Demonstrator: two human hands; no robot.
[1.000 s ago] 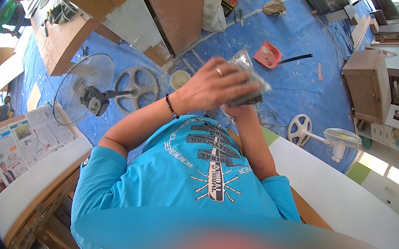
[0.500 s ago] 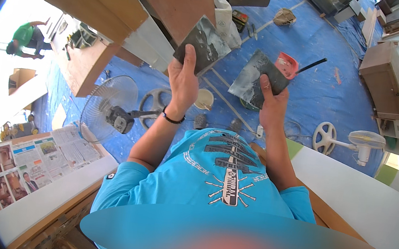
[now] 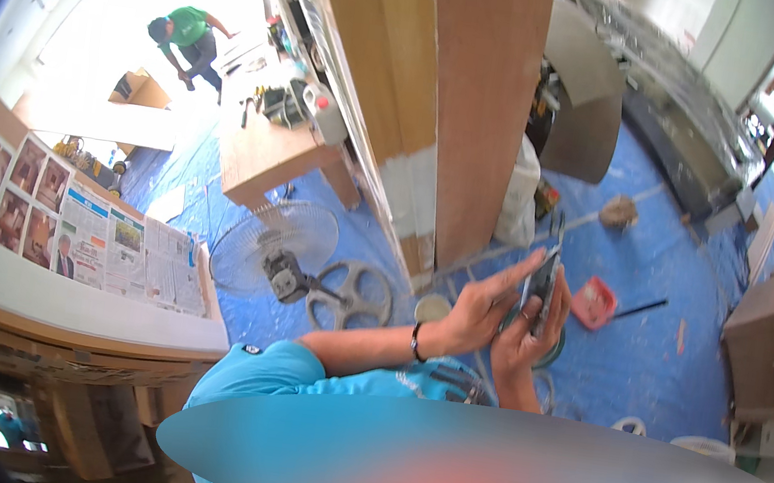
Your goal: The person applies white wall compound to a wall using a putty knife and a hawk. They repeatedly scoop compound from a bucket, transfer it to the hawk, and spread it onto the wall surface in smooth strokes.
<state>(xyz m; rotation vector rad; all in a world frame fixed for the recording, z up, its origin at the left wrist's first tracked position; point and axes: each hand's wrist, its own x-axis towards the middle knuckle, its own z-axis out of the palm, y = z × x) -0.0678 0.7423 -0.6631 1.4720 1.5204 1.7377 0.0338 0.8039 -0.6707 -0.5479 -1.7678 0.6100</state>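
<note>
In front of my chest, two dark, flat square plates are together, edge-on to the camera; in earlier views pale smears show on them. My left hand is closed on one from the left, its fingers reaching up along it. My right hand grips the other from the right, thumb across the lower part. How far the plates touch is hard to make out. Below and beyond them lie a pale round tub and a red dustpan with a black handle, on blue floor sheeting.
A standing fan is left of me, near a wooden table with tools and bottles. Tall wood boards rise ahead. Newspapers cover a left-side surface. A cabinet stands right. A co-worker in green bends at far upper left.
The view has swung left and up, showing more of the co-worker. Half a second ago my hands held the plates apart, faces up; now they have brought them together, turned edge-on.
</note>
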